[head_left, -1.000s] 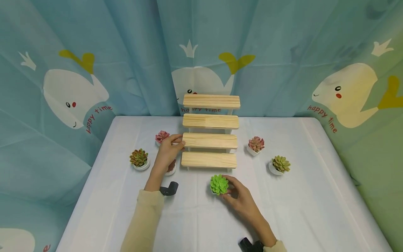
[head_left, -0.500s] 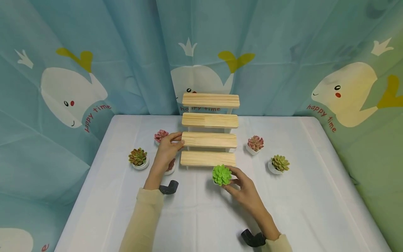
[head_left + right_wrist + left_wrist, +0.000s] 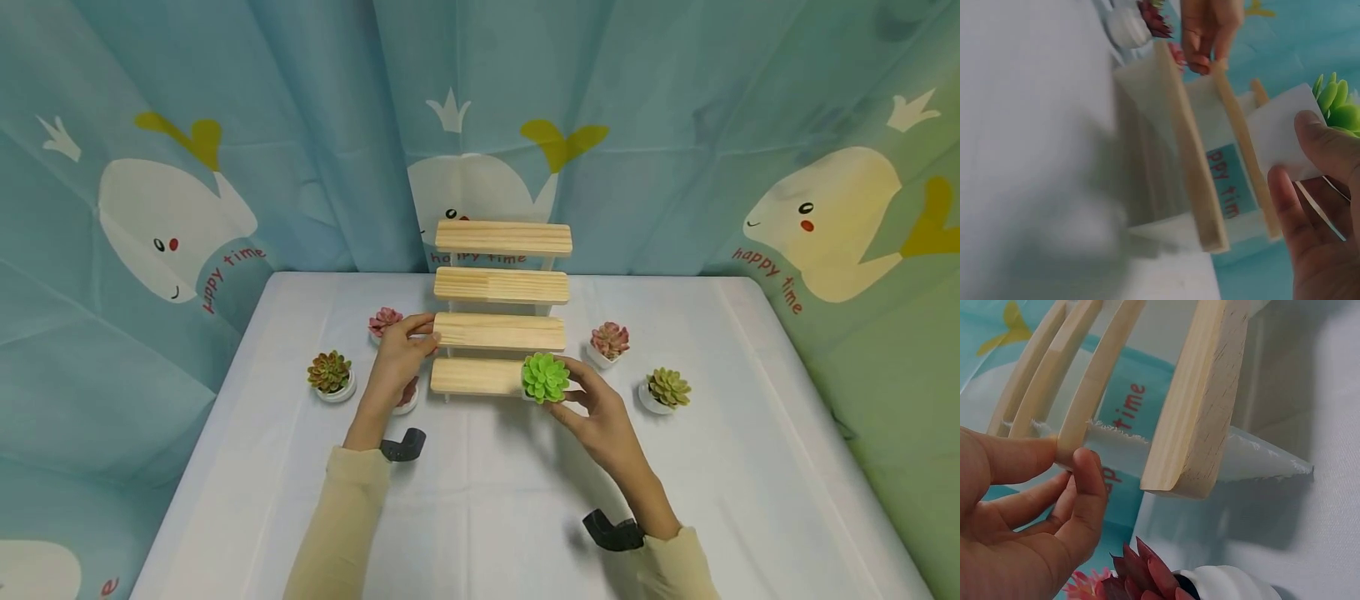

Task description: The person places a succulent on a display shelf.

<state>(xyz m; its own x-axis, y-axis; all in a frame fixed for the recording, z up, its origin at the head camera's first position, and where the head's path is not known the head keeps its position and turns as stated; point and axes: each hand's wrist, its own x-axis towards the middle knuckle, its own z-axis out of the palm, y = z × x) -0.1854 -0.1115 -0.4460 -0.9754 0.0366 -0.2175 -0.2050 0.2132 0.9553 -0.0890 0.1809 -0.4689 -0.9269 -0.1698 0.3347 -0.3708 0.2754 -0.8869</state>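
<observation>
Right hand point(image 3: 602, 418) grips the potted green succulent point(image 3: 545, 377), right of frame centre, overlapping the lowest board's point(image 3: 476, 377) right end; contact is unclear. Board axis: left-right. Left hand point(image 3: 397, 360), farther away, pinches the second-lowest board's point(image 3: 498, 332) left end.

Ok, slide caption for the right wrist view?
Right hand holds a green succulent in a white pot near wooden shelves.

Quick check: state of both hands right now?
Left hand: closed, pinching the left end of the second-lowest wooden board.
Right hand: closed, holding the bright green succulent by its white pot.
</observation>
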